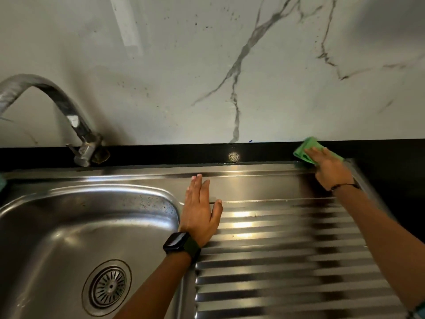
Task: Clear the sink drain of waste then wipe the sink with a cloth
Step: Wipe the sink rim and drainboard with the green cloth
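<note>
A stainless steel sink (69, 226) fills the lower left, with its round slotted drain (107, 287) showing no waste. To its right lies the ribbed steel drainboard (287, 261). My left hand (201, 211) rests flat, fingers spread, on the ridge between basin and drainboard; a dark watch sits on that wrist. My right hand (331, 171) presses a green cloth (307, 149) onto the drainboard's far right corner, against the black counter strip. The cloth is partly hidden under my fingers.
A curved chrome tap (69, 116) rises from the black counter (161, 155) behind the basin, at the left. A white marble-patterned wall (230, 65) stands right behind the counter. Black counter continues right of the drainboard.
</note>
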Tool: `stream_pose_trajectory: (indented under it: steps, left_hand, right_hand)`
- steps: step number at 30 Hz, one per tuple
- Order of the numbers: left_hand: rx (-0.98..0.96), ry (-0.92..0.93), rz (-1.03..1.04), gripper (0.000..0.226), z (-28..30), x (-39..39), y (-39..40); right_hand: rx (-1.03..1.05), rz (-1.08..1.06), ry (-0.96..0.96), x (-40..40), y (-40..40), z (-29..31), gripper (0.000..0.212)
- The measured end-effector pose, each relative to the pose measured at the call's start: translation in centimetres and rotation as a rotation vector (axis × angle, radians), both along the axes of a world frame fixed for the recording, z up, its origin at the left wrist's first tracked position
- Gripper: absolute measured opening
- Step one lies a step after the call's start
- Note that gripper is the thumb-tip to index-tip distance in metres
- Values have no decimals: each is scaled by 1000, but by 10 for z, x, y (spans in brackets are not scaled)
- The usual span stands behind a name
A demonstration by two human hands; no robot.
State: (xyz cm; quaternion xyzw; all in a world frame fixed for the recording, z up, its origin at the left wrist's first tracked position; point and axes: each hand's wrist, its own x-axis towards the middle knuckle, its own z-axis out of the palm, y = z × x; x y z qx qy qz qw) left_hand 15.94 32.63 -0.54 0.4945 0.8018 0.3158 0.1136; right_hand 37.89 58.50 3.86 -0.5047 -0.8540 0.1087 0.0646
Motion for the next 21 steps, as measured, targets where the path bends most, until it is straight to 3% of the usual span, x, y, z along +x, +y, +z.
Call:
stream_pose_trajectory:
  steps: [6, 11, 14, 18, 21]
  left_hand:
    - [86, -245, 47, 63, 7, 0, 2]
    - [139, -368, 69, 55, 7, -1, 2]
    - [177, -440, 104, 52, 6, -1, 1]
    - [235, -535, 155, 60, 15, 1, -2]
    - [225, -508, 159, 62, 15, 0, -8]
  right_hand:
    - [33, -334, 20, 8, -51, -18, 61]
    - [-1, -340, -30, -40, -103, -20, 54]
    - [-23, -226, -38, -84, -137, -14, 53]
    - [-69, 193, 31, -151, -196, -19, 47]
    - [-114, 417, 22, -153, -204, -18, 52]
